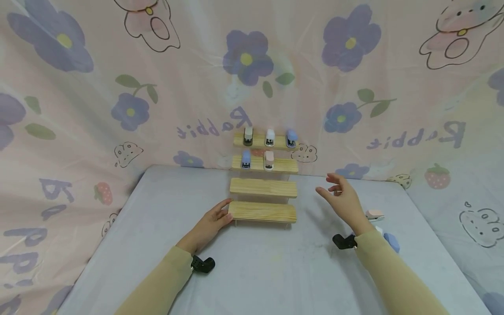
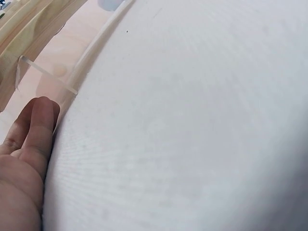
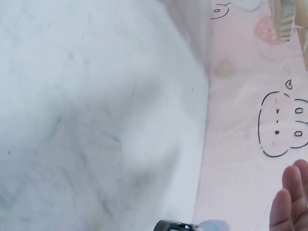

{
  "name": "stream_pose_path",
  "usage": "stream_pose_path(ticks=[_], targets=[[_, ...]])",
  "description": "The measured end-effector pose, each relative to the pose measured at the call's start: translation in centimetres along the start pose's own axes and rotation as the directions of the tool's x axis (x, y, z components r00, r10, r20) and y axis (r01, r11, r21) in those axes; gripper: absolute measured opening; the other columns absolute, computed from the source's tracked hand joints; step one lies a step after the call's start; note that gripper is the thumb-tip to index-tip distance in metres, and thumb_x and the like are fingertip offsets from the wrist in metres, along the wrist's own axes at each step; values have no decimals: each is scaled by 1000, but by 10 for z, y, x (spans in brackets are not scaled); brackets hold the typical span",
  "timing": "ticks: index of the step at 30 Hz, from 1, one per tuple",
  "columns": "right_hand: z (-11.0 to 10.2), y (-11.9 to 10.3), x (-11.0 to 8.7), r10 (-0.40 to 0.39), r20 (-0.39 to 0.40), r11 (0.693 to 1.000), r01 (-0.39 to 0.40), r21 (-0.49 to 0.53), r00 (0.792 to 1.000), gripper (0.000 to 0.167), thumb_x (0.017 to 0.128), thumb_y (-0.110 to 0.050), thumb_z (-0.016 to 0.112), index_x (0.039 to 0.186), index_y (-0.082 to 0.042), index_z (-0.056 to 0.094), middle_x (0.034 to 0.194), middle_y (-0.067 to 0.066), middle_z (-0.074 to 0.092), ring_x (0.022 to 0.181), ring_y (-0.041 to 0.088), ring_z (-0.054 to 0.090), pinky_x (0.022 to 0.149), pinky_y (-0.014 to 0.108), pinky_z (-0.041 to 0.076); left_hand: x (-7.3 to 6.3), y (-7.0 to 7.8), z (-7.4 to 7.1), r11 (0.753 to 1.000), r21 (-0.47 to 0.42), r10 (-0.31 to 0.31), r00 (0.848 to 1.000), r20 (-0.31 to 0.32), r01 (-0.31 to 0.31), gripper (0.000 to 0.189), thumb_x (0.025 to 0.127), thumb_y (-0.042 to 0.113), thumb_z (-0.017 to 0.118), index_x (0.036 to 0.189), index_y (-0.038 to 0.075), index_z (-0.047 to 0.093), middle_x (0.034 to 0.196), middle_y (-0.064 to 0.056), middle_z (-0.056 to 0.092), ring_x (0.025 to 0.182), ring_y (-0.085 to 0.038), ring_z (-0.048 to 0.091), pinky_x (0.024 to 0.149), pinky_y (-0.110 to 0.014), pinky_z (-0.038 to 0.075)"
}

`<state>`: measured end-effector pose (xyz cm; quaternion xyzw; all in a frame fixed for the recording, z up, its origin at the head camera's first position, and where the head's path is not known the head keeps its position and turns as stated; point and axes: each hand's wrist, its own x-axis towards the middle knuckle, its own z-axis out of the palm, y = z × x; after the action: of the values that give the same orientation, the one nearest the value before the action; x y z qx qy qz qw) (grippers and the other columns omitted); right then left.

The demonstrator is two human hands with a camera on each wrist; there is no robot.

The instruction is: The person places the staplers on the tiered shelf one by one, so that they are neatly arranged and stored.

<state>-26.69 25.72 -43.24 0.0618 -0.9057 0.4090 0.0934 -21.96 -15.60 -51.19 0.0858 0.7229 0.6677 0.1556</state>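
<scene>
My left hand [image 1: 210, 223] rests at the left end of the lowest board of a stepped wooden display stand [image 1: 263, 211], its fingertips right at the board's edge. In the left wrist view its fingers [image 2: 41, 120] lie fairly straight beside a clear leg. To the right of the stand my right hand [image 1: 344, 201] hovers with loosely bent fingers and nothing in them. Mini staplers stand on the top tier: a greyish one [image 1: 248, 136], a white one [image 1: 269, 137] and a blue one [image 1: 291, 138]. The second tier bears another blue stapler [image 1: 246, 159] and a pink stapler [image 1: 269, 160].
Beside my right wrist a pink stapler [image 1: 374, 214] lies on the white-covered table [image 1: 275, 271], with a blue one [image 1: 391, 242] and a partly hidden white one [image 1: 379, 229] near it. A printed curtain [image 1: 197, 96] hangs right behind the stand.
</scene>
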Motion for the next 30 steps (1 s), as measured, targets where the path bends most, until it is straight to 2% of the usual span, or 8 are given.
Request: stream_pose_path(ticks=[6,11,22,26,30], targets=[[-1,11,0,36,-14,999,-36,-1,999,81,87,-54,66,149,-12,35,143,13,44,126,34,41,100,55,34,0,0,0,1000,-1,-1,1000,4,1,69,93,40,63,152,31,29,136,-7,54,122,-19,53,108,-45,31],[-4,18,1,68,-29,998,-68,2,997,85,86,-56,66,149,-11,33,148,13,39,133,36,33,104,57,28,0,1,0,1000,15,0,1000,-2,0,69,94,39,62,153,29,28,135,-8,55,122,-19,53,108,-45,31],[-5,31,3,158,-29,986,-156,57,987,96,86,-58,64,154,-9,17,157,15,21,139,40,21,105,61,24,1,0,0,1000,3,4,1000,3,-4,68,95,37,62,153,28,28,137,-10,53,123,-20,52,108,-45,31],[-3,32,3,205,-36,974,-200,107,978,103,86,-56,66,156,-9,7,158,19,13,140,43,17,105,63,25,0,0,0,1000,2,3,1000,4,-3,67,96,35,61,153,27,28,138,-12,52,124,-21,51,109,-45,29],[-3,33,3,263,-6,957,-260,130,965,110,84,-60,65,156,-13,-3,158,23,5,140,45,15,103,63,28,0,1,1,1000,3,4,1000,-2,-4,65,96,34,61,153,27,29,138,-12,52,125,-22,50,109,-46,29]])
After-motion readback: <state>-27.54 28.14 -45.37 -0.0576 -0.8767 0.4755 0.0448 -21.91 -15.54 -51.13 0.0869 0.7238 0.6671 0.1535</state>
